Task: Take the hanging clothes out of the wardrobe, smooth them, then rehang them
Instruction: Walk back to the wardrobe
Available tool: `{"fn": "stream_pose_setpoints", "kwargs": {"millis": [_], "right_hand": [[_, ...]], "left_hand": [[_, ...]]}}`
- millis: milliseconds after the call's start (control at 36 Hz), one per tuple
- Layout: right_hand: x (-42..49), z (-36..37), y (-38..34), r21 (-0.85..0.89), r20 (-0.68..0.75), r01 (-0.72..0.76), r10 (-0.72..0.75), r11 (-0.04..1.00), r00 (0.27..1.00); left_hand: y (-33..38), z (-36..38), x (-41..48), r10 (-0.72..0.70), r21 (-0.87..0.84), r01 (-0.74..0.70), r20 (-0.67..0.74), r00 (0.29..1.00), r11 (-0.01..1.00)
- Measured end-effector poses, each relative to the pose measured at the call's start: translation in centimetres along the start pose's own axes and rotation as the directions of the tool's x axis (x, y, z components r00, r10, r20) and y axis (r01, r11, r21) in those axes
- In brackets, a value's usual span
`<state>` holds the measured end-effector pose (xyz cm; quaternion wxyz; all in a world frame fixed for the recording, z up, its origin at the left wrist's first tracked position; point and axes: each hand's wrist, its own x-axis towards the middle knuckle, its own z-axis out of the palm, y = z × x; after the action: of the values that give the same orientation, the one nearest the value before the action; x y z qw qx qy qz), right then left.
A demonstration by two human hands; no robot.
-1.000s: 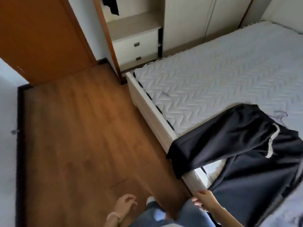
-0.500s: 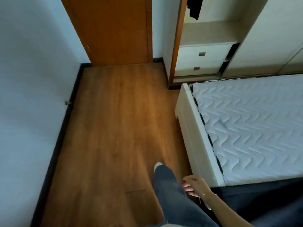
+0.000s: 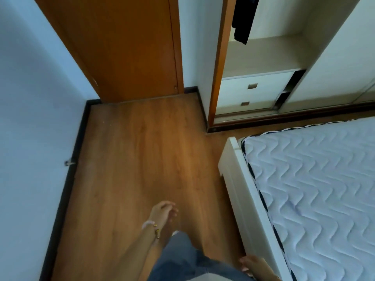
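Head view, looking down at a bedroom corner. The left hand (image 3: 162,211) hangs low over the wooden floor (image 3: 132,159) with its fingers loosely curled and nothing in it, and there's a beaded bracelet (image 3: 150,225) on that wrist. The right hand (image 3: 251,264) is only partly in shot at the bottom edge, just beside the white bed frame (image 3: 239,189). Its fingers look relaxed and it isn't holding anything either. Between the two arms you can see a leg in blue jeans (image 3: 182,254) stepping forward. The clothes for the job: one dark garment (image 3: 243,19) hangs inside the open wardrobe (image 3: 220,57) at the top of the frame, its lower end dangling just above a pale shelf (image 3: 263,53). The hanger and rail are cut off by the top of the shot, so I can't tell how it's hung. Under the shelf are two white drawers (image 3: 253,86), one stacked on the other, each with a little square handle. A white sliding door panel (image 3: 334,57) covers the right part of the wardrobe. The bed sits on the right with a bare quilted mattress (image 3: 314,189). An orange-brown room door (image 3: 125,47) is up at the top left, next to a pale wall (image 3: 30,98) with a small metal door stop (image 3: 69,163) low down by the dark baseboard. Both hands are well apart from the garment.
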<state>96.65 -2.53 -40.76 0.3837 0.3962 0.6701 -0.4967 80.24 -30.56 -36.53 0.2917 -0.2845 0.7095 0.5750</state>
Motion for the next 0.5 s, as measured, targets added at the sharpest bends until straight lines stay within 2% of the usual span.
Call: {"fn": "stream_pose_setpoints", "kwargs": {"millis": [56,111,250,361,500], "right_hand": [[1.5,-0.5,-2.2,0.017,-0.005,-0.051,0.052,0.999,0.999],[2.4,-0.9,-4.5,0.01,0.04,-0.089,0.088,0.996,0.995],[6.2,-2.4,-10.8,0.197,-0.025,-0.062,0.069,0.979,0.997],[9.4,-4.1,-17.8,0.387,-0.034,-0.075,0.095,0.919,0.995],[12.9,-7.0,-28.6,0.437,-0.098,-0.002,0.05,0.899,0.994]], "left_hand": [[3.8,1.1,2.6,0.041,0.041,-0.043,0.051,0.998,0.998],[5.7,1.8,5.0,0.02,0.106,-0.029,0.088,0.996,0.994],[9.6,2.4,11.9,-0.047,0.178,0.024,0.125,0.991,0.984],[13.3,1.8,16.9,-0.108,0.216,0.077,0.136,0.985,0.973],[19.5,0.9,22.5,-0.161,0.305,0.101,0.177,0.971,0.947]]}}
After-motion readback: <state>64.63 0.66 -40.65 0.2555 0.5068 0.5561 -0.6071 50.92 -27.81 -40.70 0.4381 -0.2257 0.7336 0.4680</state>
